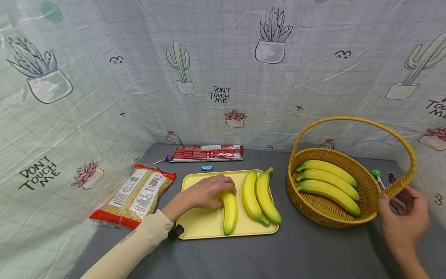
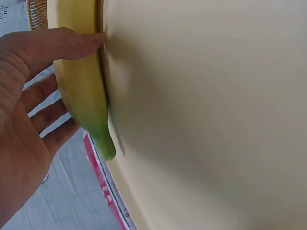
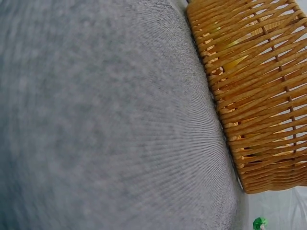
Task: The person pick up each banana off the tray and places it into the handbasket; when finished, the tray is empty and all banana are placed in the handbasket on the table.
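We saw the left hand (image 1: 214, 192) clamped, thumb against fingers, on a banana (image 1: 230, 217) over the middle of the yellow tray (image 1: 196, 224), while the right hand (image 1: 405, 217) gripped the low right end of the handle (image 1: 397, 188) of the wicker basket (image 1: 310, 211). We judged the likeliest mishap to be the banana slipping or swivelling, since the hold sat toward its stem end and left the other end unsupported. A swing to the right might also have knocked the pair of bananas (image 1: 251, 193) near it, and a tug by the right hand could have tipped the basket (three more bananas (image 1: 327, 181) lay inside). The held banana's long axis ran roughly front to back, gently bowed; its green stem pointed toward the red packets (image 1: 209, 155) at the back, its other tip toward the near edge. Whether it touched the tray, we could not tell.
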A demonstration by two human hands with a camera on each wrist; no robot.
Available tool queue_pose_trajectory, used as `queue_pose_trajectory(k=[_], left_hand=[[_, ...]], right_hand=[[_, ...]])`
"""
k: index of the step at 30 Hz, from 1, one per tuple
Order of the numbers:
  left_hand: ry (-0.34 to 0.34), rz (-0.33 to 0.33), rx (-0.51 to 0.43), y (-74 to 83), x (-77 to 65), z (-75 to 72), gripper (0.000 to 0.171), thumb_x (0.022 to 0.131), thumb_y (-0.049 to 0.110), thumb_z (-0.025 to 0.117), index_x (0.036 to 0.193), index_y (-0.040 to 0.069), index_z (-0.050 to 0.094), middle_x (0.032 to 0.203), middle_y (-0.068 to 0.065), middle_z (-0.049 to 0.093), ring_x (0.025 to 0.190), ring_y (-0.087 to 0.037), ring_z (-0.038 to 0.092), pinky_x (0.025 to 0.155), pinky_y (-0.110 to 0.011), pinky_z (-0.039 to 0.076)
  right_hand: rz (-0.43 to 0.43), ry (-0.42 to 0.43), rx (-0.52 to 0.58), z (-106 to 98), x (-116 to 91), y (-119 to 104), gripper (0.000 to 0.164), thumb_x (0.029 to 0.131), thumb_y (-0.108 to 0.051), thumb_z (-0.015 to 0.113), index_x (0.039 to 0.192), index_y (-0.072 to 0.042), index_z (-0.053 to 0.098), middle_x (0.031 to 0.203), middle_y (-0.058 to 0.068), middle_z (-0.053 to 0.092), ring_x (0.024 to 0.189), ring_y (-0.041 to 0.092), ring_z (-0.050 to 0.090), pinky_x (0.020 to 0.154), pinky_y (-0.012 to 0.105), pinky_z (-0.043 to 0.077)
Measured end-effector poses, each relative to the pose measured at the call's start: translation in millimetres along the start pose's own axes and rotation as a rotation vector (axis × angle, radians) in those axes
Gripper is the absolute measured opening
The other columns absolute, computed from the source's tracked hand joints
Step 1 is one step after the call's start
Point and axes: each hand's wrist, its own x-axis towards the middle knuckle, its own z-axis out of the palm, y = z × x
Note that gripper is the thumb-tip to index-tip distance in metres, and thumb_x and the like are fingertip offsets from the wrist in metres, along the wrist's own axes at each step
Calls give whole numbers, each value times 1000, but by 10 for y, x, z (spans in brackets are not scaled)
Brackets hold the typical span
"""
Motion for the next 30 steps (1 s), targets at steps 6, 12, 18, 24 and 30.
queue_pose_trajectory(k=[6, 12, 18, 24, 30], left_hand=[[-38, -25, -20, -24, -49, -7, 46, 79, 3, 81, 121, 19, 72, 123, 5, 64, 117, -14, 57, 102, -34, 47], [-82, -38, -34, -44, -110, -51, 43, 85, 8, 82, 126, 21, 76, 120, 5, 64, 109, -12, 59, 97, -34, 50], [-106, -53, -77, -79, -164, -71, 41, 87, 13, 85, 126, 23, 75, 119, 7, 64, 109, -10, 59, 98, -33, 49], [-102, -49, -120, -89, -208, -98, 41, 88, 15, 86, 126, 23, 74, 120, 9, 64, 109, -8, 59, 100, -33, 48], [-74, -1, -152, -11, -161, -160, 40, 88, 16, 85, 126, 21, 73, 119, 8, 64, 107, -8, 59, 98, -30, 48]], right_hand=[[-13, 2, -8, -4, -11, 1, 53, 95, 4, 62, 145, -10, 58, 126, -18, 55, 112, 4, 58, 93, 15, 48], [-24, 7, -8, -7, -16, -3, 53, 94, 5, 63, 145, -9, 59, 125, -23, 53, 111, 3, 59, 92, 15, 48], [-21, 5, -9, -1, -12, -9, 52, 94, 5, 62, 145, -8, 58, 125, -23, 53, 111, 4, 59, 92, 15, 49], [-21, -7, -16, 1, -8, -4, 53, 95, 4, 61, 146, -9, 58, 125, -23, 53, 112, 3, 58, 93, 16, 48], [-13, 2, -11, 1, -5, -28, 53, 95, 4, 61, 146, -10, 58, 125, -23, 53, 112, 4, 58, 93, 16, 48]])
